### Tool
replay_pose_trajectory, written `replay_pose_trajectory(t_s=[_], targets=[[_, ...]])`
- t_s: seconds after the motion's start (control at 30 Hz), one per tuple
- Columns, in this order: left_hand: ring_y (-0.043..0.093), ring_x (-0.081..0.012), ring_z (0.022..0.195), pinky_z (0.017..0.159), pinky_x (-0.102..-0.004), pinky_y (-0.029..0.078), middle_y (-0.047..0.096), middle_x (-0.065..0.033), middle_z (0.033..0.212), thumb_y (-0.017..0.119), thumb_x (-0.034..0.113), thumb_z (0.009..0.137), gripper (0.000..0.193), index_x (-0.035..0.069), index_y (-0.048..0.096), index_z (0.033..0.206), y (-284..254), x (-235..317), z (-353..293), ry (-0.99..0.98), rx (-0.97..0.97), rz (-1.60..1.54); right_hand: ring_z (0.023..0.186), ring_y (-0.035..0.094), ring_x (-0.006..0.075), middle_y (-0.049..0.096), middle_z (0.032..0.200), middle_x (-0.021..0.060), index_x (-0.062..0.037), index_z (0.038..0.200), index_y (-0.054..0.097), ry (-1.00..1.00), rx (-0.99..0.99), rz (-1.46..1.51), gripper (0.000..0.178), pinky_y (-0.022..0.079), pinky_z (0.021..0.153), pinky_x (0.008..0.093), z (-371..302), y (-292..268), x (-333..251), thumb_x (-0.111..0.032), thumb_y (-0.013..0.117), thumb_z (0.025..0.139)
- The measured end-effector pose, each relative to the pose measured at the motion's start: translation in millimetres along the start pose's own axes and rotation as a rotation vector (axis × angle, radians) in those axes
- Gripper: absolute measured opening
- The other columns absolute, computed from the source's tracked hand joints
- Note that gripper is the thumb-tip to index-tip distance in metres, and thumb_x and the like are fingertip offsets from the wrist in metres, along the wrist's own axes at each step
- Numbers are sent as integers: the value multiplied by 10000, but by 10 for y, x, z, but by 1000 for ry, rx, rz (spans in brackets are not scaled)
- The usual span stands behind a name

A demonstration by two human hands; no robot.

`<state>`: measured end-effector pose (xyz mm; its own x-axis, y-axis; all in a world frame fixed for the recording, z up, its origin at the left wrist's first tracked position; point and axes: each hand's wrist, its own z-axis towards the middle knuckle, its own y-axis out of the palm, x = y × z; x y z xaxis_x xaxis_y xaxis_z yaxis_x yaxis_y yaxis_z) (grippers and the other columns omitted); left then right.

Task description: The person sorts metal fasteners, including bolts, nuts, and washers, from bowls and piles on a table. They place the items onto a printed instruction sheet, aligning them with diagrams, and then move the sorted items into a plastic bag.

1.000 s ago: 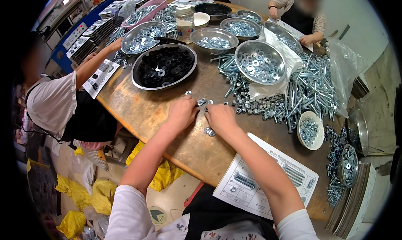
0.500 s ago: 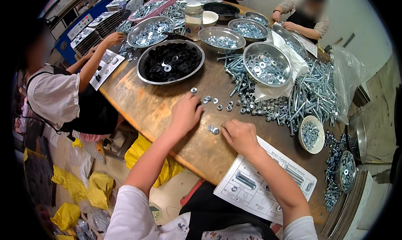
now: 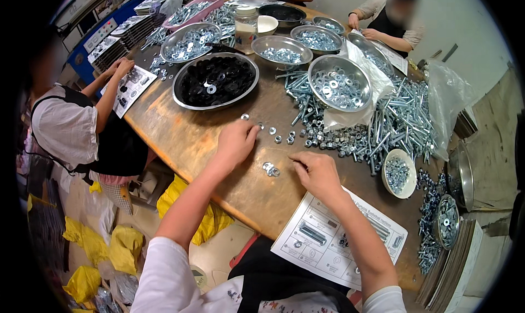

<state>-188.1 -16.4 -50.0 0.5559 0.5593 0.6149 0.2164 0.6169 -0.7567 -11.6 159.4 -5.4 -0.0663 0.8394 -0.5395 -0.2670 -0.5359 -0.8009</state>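
My left hand (image 3: 235, 142) is over the table left of centre. Its fingers are bent together, with the tips on a small washer (image 3: 261, 126) that they partly cover. My right hand (image 3: 318, 172) is closed, thumb and forefinger drawn together; whatever is between them is hidden. Between the hands lies a small overlapping group of washers (image 3: 270, 170). Beyond them, a loose row holds another washer (image 3: 272, 131) and a few nuts (image 3: 278, 139), with a single washer (image 3: 245, 116) farther left. A printed hardware sheet (image 3: 290, 242) lies under my right forearm.
Ahead stand a steel bowl of black washers (image 3: 216, 80) and a bowl of metal washers (image 3: 339, 86). Piled bolts (image 3: 404, 116) and nuts (image 3: 333, 138) cover the right side. A white bowl (image 3: 399, 173) holds small hardware. Co-workers sit left and at the far side.
My left fingertips have come right onto the small washer in the row. My right hand stays closed by the washer group. The left co-worker's hands have drawn back to a sheet. The view has shifted slightly.
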Motion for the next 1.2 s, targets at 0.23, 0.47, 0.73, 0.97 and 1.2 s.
replay_pose_trajectory(t_s=[0.23,0.47,0.73,0.97,1.2], targets=[[516,-30,727,670,-206,421,637,33,800,605,262,1003,289,11,719,916,-198,693,-741,-451,-314,-1075,697,683,234,671,902,109,-38,1033,672,-126,230,143,274,544,612,323,-74,-6,-390,-80,774,782],[630,-167,852,767,-295,499,673,-37,922,675,211,923,253,-4,701,1054,14,463,-1046,-132,-179,-632,715,698,258,684,860,98,-42,958,696,-50,56,-8,201,550,647,356,-207,81,-233,-129,763,790],[630,-326,1001,847,-398,517,625,-125,1086,752,195,806,371,55,679,1142,-158,283,-645,290,-267,-36,822,666,356,666,899,140,-58,965,703,138,-63,-26,219,523,732,461,-89,449,-111,-220,733,821],[639,-345,901,785,-428,524,623,-124,955,734,192,809,266,56,700,1036,-78,138,-469,380,-387,-49,821,652,404,651,921,180,-38,985,678,106,-97,-10,210,525,724,485,-115,463,-123,-180,719,835],[636,-315,929,792,-411,522,627,-109,940,735,204,810,192,61,706,935,-134,244,-578,262,-208,54,836,649,399,646,959,163,-57,1011,684,82,-58,-14,185,528,738,484,-24,528,-53,-144,699,848]])
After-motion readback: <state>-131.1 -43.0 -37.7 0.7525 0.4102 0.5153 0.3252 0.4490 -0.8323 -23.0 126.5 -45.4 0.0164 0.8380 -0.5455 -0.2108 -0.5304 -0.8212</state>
